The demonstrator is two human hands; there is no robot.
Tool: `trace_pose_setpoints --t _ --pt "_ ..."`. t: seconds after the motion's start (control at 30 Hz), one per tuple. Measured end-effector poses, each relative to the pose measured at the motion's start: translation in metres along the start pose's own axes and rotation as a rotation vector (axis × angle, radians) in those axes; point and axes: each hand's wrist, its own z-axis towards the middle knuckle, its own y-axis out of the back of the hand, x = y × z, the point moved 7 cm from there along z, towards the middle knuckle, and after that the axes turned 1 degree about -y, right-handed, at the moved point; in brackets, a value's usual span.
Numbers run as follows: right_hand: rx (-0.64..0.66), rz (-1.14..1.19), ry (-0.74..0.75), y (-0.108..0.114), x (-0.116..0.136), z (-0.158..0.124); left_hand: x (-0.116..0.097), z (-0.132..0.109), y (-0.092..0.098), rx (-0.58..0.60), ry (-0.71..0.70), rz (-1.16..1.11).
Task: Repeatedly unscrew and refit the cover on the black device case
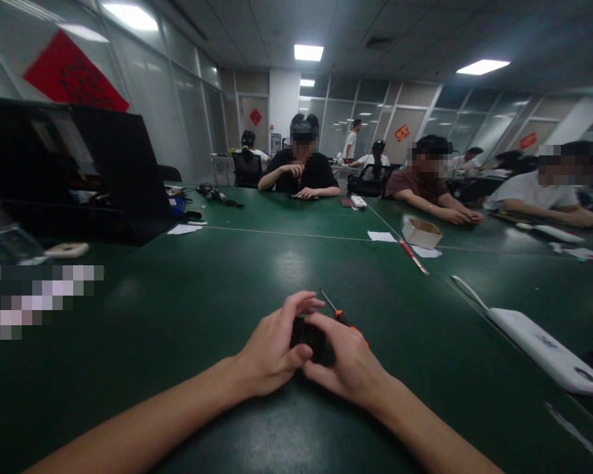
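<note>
Between my two hands is a small black block-like object [312,337], low over the green table [217,289]; its kind is too dark to make out. My left hand [279,339] curls round its left side, the thumb in front and the fingers bent over the top. From the right, my right hand [343,352] grips the same object with thumb and fingers. Just beyond my right hand lies a screwdriver [342,317] with an orange and black handle, its shaft pointing away to the left. Part of its handle is hidden behind that hand.
A white power strip [543,345] lies at the right. An open cardboard box [422,232] stands farther back near papers and a red strip. A large black case or screen [118,171] fills the left, by a clear container [10,230]. Several people sit around the table.
</note>
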Motion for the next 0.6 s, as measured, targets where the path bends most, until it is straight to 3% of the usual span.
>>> trace_pose_setpoints --t 0.13,0.23,0.3,0.4,0.6 --pt "0.041 0.003 0.048 -0.001 0.001 0.002 -0.001 0.003 0.003 -0.063 0.022 -0.200" --pt "0.003 0.022 0.031 0.004 -0.002 0.002 0.001 0.010 0.019 -0.119 0.018 -0.283" --pt "-0.061 0.026 0.015 0.012 -0.006 0.001 0.005 0.015 0.034 -0.128 0.013 -0.204" --pt "-0.162 0.003 -0.013 0.026 -0.014 -0.001 0.019 0.019 0.048 -0.029 0.067 -0.072" --pt "-0.202 -0.026 0.010 0.035 -0.023 -0.005 0.046 0.014 0.051 0.010 0.177 -0.052"
